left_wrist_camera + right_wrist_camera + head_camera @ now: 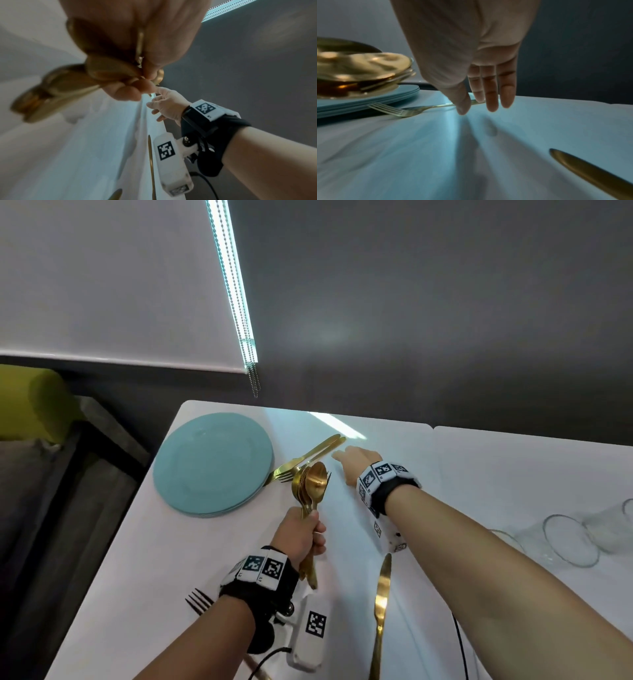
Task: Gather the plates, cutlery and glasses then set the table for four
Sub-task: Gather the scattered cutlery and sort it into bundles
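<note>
Both hands' wristbands (263,566) carry black-and-white square code markers, nothing readable.

White roller blind (113,278) with a beaded pull chain (239,313) along its right edge — dark grey wall (428,302) beside it. Yellow-green cushion (37,402) at far left, by the white bench (144,570) — grey upholstery (51,508) below.

Dim, bluish room; daylight from gap beside blind (236,285), bright streak across tabletop (337,424). Soft finger shadows. Wrist views blurred: spoons (56,86) smeared. Edges bowed by wide lens.
</note>
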Available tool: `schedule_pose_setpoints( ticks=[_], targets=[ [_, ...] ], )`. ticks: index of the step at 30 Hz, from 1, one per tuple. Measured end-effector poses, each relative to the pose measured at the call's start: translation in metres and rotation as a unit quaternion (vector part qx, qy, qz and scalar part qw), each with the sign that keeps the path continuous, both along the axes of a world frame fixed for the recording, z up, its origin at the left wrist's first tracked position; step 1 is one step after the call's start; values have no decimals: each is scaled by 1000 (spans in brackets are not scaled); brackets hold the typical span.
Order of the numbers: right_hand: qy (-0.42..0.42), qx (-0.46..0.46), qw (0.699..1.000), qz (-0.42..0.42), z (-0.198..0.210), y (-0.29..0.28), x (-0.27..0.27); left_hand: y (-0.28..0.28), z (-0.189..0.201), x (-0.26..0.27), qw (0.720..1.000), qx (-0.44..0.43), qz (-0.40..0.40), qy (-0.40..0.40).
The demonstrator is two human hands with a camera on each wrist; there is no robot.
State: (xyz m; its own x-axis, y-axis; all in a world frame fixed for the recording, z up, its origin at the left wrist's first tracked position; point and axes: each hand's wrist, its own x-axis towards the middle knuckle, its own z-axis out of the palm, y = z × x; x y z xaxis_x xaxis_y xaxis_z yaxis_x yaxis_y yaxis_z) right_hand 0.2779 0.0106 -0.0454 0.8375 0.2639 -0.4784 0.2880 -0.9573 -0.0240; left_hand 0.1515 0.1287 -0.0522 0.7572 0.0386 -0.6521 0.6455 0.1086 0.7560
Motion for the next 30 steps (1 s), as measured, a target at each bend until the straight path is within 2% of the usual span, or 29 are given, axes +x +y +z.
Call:
schedule_pose_setpoints(
  ticks=[3,6,10,18,21,25,27,30],
  targets=[
    [23,12,999,30,-12,11,8,5,-3,-3,1000,2,-4,1],
    [36,-16,997,70,-17,17,15,9,-3,-4,999,26,-21,-15],
    [32,-12,998,56,-17,19,19,14,-4,-5,997,60,-40,-31],
    [-4,-43,997,59,-13,12,3,13,-6,-11,998,51,-22,-11],
    [0,-35,999,27,-11,4,-2,11,-6,-14,998,48,-25,-14],
    [-50,9,998,-30,9,-16,-5,5,-4,-20,998,48,-33,-31],
    [-48,72,990,-113,24,-29,-8,-1,-1,-24,998,37,-31,-38],
    [-26,190,956,-223,48,-51,-25,-11,4,-31,999,4,-24,-40]
  ],
)
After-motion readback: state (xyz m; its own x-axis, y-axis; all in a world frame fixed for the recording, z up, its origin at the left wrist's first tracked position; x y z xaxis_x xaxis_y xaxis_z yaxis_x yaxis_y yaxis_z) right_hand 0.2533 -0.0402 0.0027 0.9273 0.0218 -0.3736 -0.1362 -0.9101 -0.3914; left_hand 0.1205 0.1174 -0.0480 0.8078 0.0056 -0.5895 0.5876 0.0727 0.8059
